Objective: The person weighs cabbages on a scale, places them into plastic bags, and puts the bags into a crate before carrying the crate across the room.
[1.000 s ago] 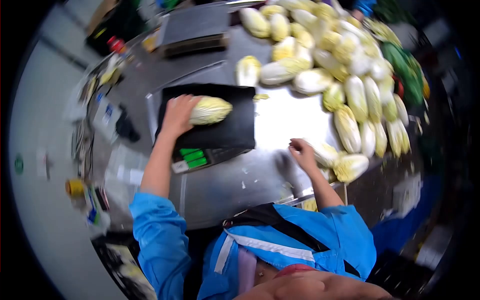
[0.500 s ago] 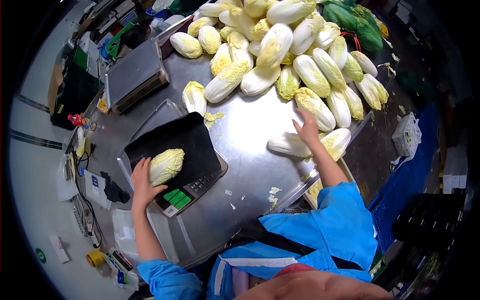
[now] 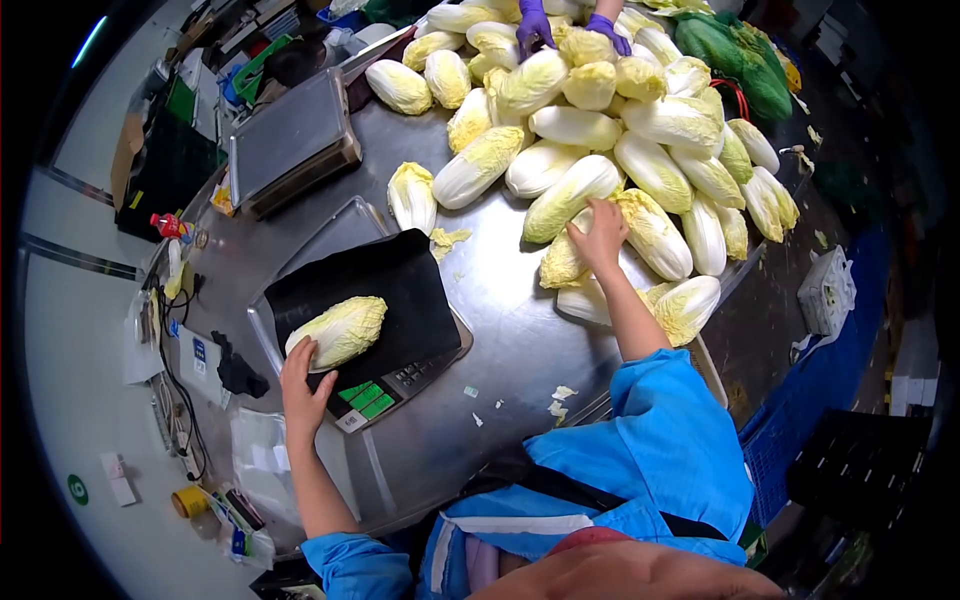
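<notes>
A napa cabbage (image 3: pixel 343 332) lies on the black-covered scale (image 3: pixel 415 290) at the left. My left hand (image 3: pixel 305 372) is at its lower left end, fingers apart, fingertips touching the leaves. Over at the pile of cabbages (image 3: pixel 655 165), my right hand (image 3: pixel 600 236) rests on a small yellowish cabbage (image 3: pixel 562 262), its fingers curved over the upper end. Beside that one lie a longer cabbage (image 3: pixel 568 200) and a white one (image 3: pixel 585 301).
A co-worker's purple-gloved hands (image 3: pixel 535 28) are at the back of the pile. A second flat scale (image 3: pixel 290 140) stands at the back left. Green netting (image 3: pixel 735 65) lies at the back right. Leaf scraps (image 3: pixel 562 398) lie near the front edge.
My right hand has moved up and left onto the small cabbage. The co-worker's gloved hands have appeared, and more cabbages lie on the pile. My left hand's fingers have shifted lower on the cabbage.
</notes>
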The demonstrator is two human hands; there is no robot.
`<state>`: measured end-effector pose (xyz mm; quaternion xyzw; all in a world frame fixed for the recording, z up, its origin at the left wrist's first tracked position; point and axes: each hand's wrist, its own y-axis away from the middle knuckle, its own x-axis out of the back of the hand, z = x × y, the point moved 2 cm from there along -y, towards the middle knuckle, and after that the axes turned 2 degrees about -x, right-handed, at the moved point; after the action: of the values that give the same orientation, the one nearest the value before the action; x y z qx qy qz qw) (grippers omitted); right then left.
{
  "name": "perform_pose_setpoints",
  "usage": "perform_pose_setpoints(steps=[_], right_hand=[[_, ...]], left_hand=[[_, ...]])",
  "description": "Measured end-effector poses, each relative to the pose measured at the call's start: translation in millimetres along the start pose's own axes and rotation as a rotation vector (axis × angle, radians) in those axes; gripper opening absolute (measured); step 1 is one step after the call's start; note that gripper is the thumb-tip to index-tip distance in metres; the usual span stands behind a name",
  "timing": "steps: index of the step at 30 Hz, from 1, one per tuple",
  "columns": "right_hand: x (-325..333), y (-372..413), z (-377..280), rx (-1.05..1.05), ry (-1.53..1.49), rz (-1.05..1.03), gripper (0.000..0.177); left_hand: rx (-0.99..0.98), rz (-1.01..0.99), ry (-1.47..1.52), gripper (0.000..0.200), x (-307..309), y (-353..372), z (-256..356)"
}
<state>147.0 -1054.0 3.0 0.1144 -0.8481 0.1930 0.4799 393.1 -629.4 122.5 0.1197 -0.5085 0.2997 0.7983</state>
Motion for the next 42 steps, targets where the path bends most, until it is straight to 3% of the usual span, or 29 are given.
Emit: perform_pose_setpoints(steps=[6,11,15,17,19,20,22,25,27,29,30,33,34,37,39,42], right_hand=[[20.3,-6.7,-11.2,0.107,-0.005,0.028,0.077],[9.3,-43.1,-11.5,-0.203,-0.546,0.070,0.089],[19.9,-80.8,-36.7,0.031,-0.320,0.227,0.095],[41.4,-119.8,-50.1,0.164,-0.222,0.443,0.097],[60.1,-164.8,-61.3,0.167,-0.235,0.558,0.094],[66.7,-183.5,-65.2,0.169,-0.237,0.554,0.094],[66.5,-210.4,-65.3,0.012,-0.139,0.154,0.086],[46.0,-208.3,-51.6,0.104,0.124,0.167,0.077],[45.4,-200.0,-51.6,0.112,0.068,0.178,0.072],[46.3,-185.2,-54.6,0.217,0.303,0.441,0.067],[44.4,-176.3,-56.9,0.224,0.301,0.439,0.067],[16.1,-146.3,-73.3,0.722,0.058,0.157,0.066],[-6.6,-151.5,-64.1,0.612,0.181,-0.114,0.072],[-12.6,-157.6,-54.9,0.504,0.339,-0.085,0.074],[-28.8,-173.8,-37.6,0.613,0.312,-0.056,0.076],[-15.8,-174.1,-37.7,0.615,0.200,-0.134,0.076]], left_hand=[[0.045,0.087,0.053,0.045,2.0,12.6,-3.7],[0.042,0.152,0.030,0.039,6.6,18.5,5.9],[0.048,0.282,0.056,0.031,12.6,32.7,4.4],[0.075,0.310,0.071,0.028,17.6,41.9,5.2],[0.099,0.331,0.091,0.025,19.3,48.8,5.6],[0.117,0.346,0.107,0.024,19.3,50.5,5.4],[0.137,0.360,0.122,0.023,18.2,51.3,5.4],[0.135,0.352,0.153,0.022,10.3,48.7,5.0],[0.150,0.357,0.188,0.022,5.6,48.7,3.8],[0.150,0.366,0.154,0.022,5.3,52.8,3.1],[0.137,0.379,0.118,0.021,6.3,52.4,2.8],[0.173,0.403,0.165,0.020,6.4,58.4,-3.8],[0.196,0.410,0.181,0.019,5.4,58.8,-4.3],[0.197,0.414,0.213,0.018,4.9,57.1,3.9],[0.146,0.413,0.155,0.019,10.8,62.5,5.7],[0.238,0.491,0.140,0.019,19.3,88.0,-5.6]])
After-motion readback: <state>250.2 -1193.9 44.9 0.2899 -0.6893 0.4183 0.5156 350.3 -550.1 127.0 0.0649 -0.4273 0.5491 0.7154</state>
